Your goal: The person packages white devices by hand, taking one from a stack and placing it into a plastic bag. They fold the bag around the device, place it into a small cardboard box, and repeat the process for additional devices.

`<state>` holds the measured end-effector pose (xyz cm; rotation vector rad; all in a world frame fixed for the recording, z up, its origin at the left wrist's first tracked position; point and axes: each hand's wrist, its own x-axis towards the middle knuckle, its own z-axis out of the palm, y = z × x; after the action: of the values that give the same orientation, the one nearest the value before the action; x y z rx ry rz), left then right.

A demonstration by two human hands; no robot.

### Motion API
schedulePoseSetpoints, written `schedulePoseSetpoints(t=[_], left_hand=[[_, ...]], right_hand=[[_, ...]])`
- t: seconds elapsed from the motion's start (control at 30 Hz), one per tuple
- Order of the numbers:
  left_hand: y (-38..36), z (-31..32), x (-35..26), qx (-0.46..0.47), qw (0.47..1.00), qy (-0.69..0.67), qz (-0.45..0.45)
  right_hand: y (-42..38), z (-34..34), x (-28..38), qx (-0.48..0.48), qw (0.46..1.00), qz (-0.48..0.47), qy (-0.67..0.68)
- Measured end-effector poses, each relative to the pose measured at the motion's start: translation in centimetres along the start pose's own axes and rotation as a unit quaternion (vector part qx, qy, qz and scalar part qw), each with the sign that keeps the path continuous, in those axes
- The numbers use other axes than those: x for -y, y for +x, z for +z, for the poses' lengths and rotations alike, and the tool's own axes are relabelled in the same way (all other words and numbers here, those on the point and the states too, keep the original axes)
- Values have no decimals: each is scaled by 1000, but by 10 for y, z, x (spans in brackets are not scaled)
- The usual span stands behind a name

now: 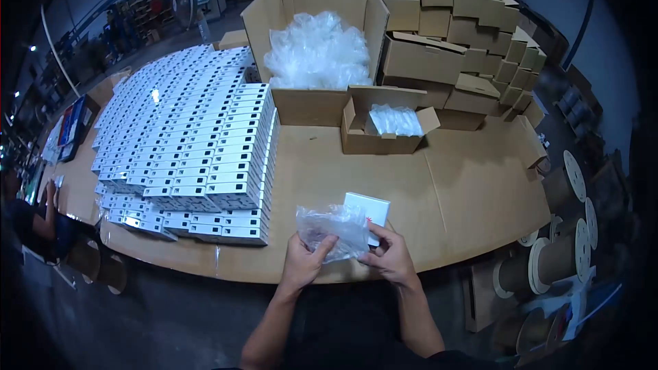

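At the table's front edge, my left hand [306, 260] grips a crinkled clear plastic bag [329, 231], thumb on top. My right hand [391, 255] is closed on a flat white box [370, 207] with a small red mark. Its fingers also reach the right edge of the bag, which overlaps the lower left of the box. A small open carton [373, 144] stands farther back, with plastic-wrapped items [395, 120] inside.
Large stacks of white boxes [185, 137] fill the table's left side. Behind stands a large carton [312, 106] heaped with clear bags [319, 51]. Brown cartons [425, 58] are piled at back right. Cable spools [558, 250] stand right of the table; another person [41, 216] is at far left.
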<state>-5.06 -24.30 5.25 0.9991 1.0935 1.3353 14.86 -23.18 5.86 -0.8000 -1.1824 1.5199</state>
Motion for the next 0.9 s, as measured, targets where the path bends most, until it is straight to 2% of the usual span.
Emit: schedulePoseSetpoints(t=[0.07,0.13,0.17,0.27,0.3,0.33,0.37,0.4,0.53,0.63,0.77,0.83,0.9], left_hand=[[-3,7,10,-8,1000,-2,-1],[-5,6,18,-17,999,-26,-36],[-3,7,27,-51,995,-81,-8],[-5,-22,35,-40,992,-117,-37],[-3,-12,28,-127,991,-46,14],[-2,-11,18,-147,981,78,101],[-3,-11,8,-163,949,198,186],[-5,-10,-3,-175,895,313,266],[18,9,-44,-14,792,456,405],[34,13,-37,50,794,461,394],[37,7,-22,98,897,348,255],[31,8,-23,108,931,311,157],[31,6,-23,89,885,393,232]], right_hand=[[5,3,-12,-28,991,-1,-127],[8,5,-22,-82,992,18,-89],[10,7,-26,-108,991,30,-67],[20,4,-26,-151,979,-61,-119],[22,5,-15,-158,978,-52,-126],[24,2,-12,-148,975,-58,-156],[25,-2,-10,-137,970,-64,-188],[24,-5,-9,-126,965,-69,-219],[23,4,-13,-121,963,-73,-232],[18,11,-17,-130,961,-48,-240],[14,6,-12,-95,947,-46,-303],[13,5,-9,-101,927,-96,-347],[12,5,-5,-110,910,-122,-382]])
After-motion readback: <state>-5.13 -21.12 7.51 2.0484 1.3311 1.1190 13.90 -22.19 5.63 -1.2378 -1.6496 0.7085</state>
